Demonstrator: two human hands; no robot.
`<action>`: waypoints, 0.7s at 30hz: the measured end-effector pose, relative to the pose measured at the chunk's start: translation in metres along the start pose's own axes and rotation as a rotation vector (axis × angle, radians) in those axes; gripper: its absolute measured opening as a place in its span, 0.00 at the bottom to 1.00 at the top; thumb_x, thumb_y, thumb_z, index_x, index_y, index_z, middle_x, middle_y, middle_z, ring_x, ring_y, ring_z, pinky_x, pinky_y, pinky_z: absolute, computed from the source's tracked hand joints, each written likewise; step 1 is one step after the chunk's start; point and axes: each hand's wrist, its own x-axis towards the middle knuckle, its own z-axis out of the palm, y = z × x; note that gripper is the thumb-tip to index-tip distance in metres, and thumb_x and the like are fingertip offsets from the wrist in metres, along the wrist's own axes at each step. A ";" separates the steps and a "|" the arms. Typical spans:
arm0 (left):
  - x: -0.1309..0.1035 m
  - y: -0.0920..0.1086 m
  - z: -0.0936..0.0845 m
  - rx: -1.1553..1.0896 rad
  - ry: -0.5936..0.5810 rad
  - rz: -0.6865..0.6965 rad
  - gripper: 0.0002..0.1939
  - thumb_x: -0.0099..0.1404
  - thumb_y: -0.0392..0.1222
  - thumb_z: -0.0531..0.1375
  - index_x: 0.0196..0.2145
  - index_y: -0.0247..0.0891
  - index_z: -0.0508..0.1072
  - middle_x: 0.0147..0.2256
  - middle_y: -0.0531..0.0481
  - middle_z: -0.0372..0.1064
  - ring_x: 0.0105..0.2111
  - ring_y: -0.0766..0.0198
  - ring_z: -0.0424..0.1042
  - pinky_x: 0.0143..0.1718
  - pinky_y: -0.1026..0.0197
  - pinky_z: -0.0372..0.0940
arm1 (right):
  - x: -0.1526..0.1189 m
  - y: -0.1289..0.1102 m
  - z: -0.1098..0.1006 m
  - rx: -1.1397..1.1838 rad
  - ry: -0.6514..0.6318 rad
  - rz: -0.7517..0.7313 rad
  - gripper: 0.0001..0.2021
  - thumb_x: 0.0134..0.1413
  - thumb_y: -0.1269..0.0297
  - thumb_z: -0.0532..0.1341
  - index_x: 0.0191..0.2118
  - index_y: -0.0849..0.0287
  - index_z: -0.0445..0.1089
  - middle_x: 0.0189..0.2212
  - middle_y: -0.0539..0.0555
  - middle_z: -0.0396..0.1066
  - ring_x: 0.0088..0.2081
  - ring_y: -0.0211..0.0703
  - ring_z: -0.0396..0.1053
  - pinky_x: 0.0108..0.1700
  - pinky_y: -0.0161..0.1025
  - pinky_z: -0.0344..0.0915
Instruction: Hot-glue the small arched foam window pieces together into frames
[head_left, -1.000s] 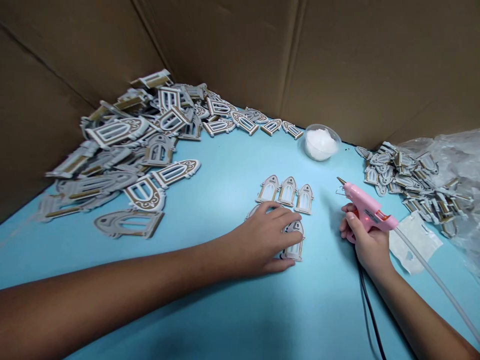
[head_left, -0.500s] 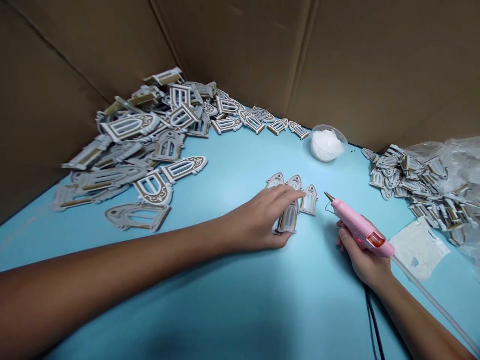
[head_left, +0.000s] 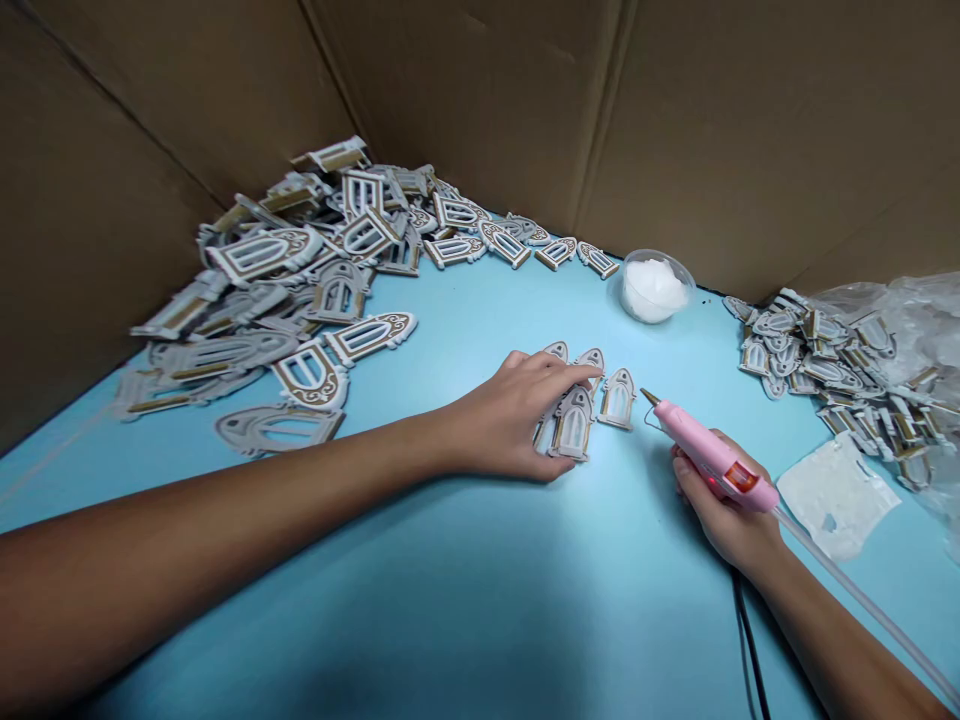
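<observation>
My left hand [head_left: 525, 415] curves over a cluster of small arched window pieces on the blue table. Its thumb is at the lower edge of the front window piece [head_left: 573, 425] and its fingers are around the upper side. Another piece lies partly under the hand. Just behind, a window piece [head_left: 591, 358] is partly covered by the fingers, while a separate one [head_left: 618, 398] lies to the right. My right hand [head_left: 724, 510] is closed around a pink hot glue gun [head_left: 712, 450], its nozzle pointing left near that separate piece. A glue stick extends from its back.
A large pile of arched frames [head_left: 300, 260] fills the back left. Behind stands a clear cup with white material [head_left: 655, 288]. Smaller pieces [head_left: 832, 360] lie beside plastic bags [head_left: 922, 330] at right, near a white sheet [head_left: 838, 497]. Cardboard walls [head_left: 480, 100] border the table [head_left: 450, 600].
My left hand has shifted slightly left and away from me, and the front window piece moved with it and now looks flatter. The glue gun has moved slightly left.
</observation>
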 end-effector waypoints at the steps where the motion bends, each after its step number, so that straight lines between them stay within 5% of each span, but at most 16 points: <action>1: 0.000 -0.001 0.001 -0.006 0.012 -0.005 0.43 0.59 0.54 0.66 0.68 0.40 0.58 0.59 0.40 0.69 0.61 0.40 0.62 0.60 0.47 0.54 | 0.001 -0.002 0.000 -0.028 -0.016 -0.044 0.07 0.62 0.56 0.63 0.37 0.52 0.72 0.30 0.51 0.75 0.28 0.42 0.72 0.32 0.38 0.70; 8: -0.002 -0.004 0.004 -0.003 0.086 0.062 0.48 0.57 0.58 0.71 0.68 0.39 0.57 0.58 0.41 0.72 0.59 0.43 0.66 0.60 0.48 0.52 | -0.003 -0.012 0.006 -0.096 -0.088 -0.409 0.03 0.62 0.69 0.60 0.37 0.52 0.68 0.30 0.50 0.75 0.28 0.40 0.73 0.31 0.36 0.68; 16: -0.002 -0.003 0.007 0.019 0.033 0.141 0.52 0.54 0.68 0.72 0.67 0.41 0.59 0.58 0.40 0.71 0.57 0.43 0.68 0.59 0.49 0.53 | -0.009 -0.008 0.012 -0.126 -0.119 -0.497 0.04 0.62 0.70 0.59 0.36 0.54 0.65 0.27 0.50 0.70 0.26 0.38 0.69 0.27 0.35 0.63; 21: 0.000 -0.002 0.005 0.005 -0.038 0.103 0.55 0.52 0.62 0.74 0.69 0.42 0.56 0.59 0.41 0.69 0.59 0.42 0.65 0.60 0.49 0.52 | -0.008 -0.008 0.009 -0.150 -0.123 -0.485 0.05 0.62 0.72 0.59 0.36 0.54 0.65 0.27 0.50 0.70 0.26 0.37 0.68 0.27 0.34 0.63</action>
